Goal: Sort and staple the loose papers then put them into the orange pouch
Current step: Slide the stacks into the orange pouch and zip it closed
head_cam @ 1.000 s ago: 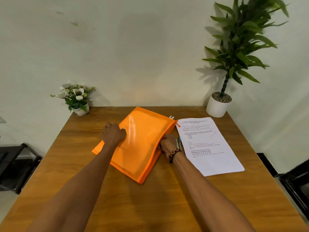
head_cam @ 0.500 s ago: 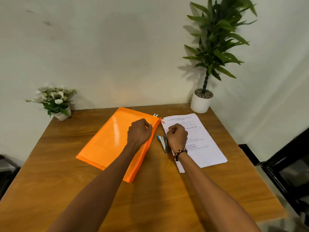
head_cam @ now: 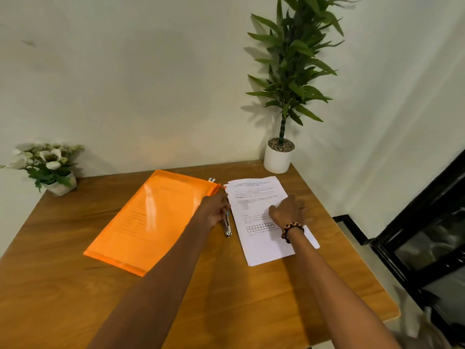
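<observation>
The orange pouch (head_cam: 156, 220) lies flat on the wooden table (head_cam: 63, 298), left of centre, with printed sheets showing through it. A stack of loose white papers (head_cam: 261, 245) lies to its right. Between them sits a small silver and blue stapler (head_cam: 227, 226). My left hand (head_cam: 214, 210) is at the pouch's right edge, its fingers curled over the stapler's far end. My right hand (head_cam: 289, 210) rests flat on the papers with its fingers spread, and a beaded bracelet is on that wrist.
A tall green plant in a white pot (head_cam: 279, 157) stands at the table's back right corner. A small pot of white flowers (head_cam: 50, 167) sits at the back left. Dark furniture (head_cam: 427, 235) stands beyond the table's right edge.
My left hand slid off the pouch to the right, onto the stapler. My right hand opened from a fist and moved right, further onto the papers. The view has turned to the right.
</observation>
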